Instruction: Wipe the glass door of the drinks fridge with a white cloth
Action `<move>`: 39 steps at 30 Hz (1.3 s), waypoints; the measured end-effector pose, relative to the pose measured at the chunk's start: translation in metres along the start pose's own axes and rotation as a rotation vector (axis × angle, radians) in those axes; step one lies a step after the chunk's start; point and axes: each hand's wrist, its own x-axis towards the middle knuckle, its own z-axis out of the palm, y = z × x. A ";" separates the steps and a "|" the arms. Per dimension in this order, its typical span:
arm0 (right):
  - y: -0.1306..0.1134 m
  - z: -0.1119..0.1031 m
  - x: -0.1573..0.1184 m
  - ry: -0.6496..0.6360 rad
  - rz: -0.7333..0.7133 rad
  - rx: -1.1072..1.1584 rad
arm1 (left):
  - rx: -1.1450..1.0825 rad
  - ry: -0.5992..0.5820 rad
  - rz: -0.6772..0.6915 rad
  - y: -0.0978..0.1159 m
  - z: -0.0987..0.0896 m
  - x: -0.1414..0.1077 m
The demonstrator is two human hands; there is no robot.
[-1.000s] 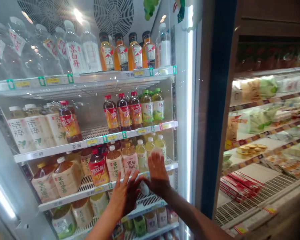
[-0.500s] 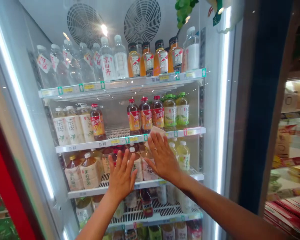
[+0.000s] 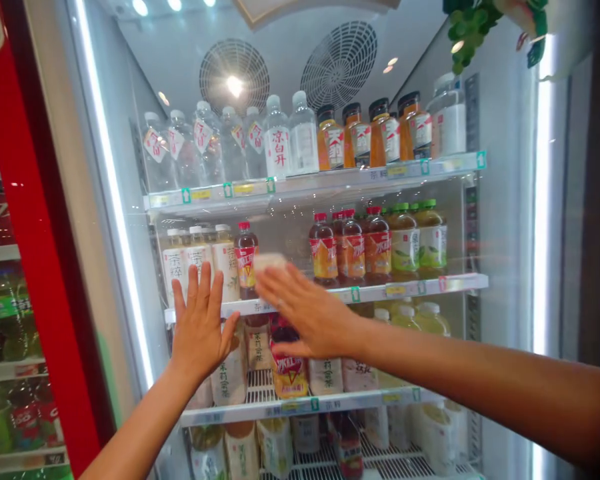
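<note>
My left hand [image 3: 203, 327] lies flat with its fingers spread, palm toward the glass door of a drinks cooler. It is in front of the white-labelled tea bottles [image 3: 174, 263] on the second shelf. To its right, my right hand [image 3: 315, 313] is stretched flat over a pale cloth [image 3: 270, 261], which shows beyond its fingertips, blurred by motion. Cloth and fingers appear pressed to the glass, near a red-capped iced tea bottle [image 3: 247, 257]. The palms' contact with the glass is hidden.
Behind the glass, water bottles [image 3: 277, 143] and amber bottles [image 3: 357, 137] line the top shelf [image 3: 330, 180]. More red-capped bottles [image 3: 323, 250] stand at right. Bright light strips [image 3: 543, 233] run along the cooler's sides. A red-framed cooler [image 3: 45, 220] adjoins at left; artificial grapes [image 3: 473, 30] hang above.
The view has swung left. Against the shelves, my right hand has swept left with the cloth to the single red-capped bottle. My left hand has moved left and up.
</note>
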 end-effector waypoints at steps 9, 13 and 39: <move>0.000 -0.008 0.105 0.121 0.112 -0.107 | -0.049 0.072 0.002 -0.057 -0.023 0.011; 0.006 -0.014 0.110 -0.065 -0.241 -0.092 | -0.055 0.088 0.018 -0.071 -0.033 0.015; 0.167 -0.108 0.036 -0.029 0.129 -0.400 | -0.136 0.207 0.207 0.016 0.013 0.178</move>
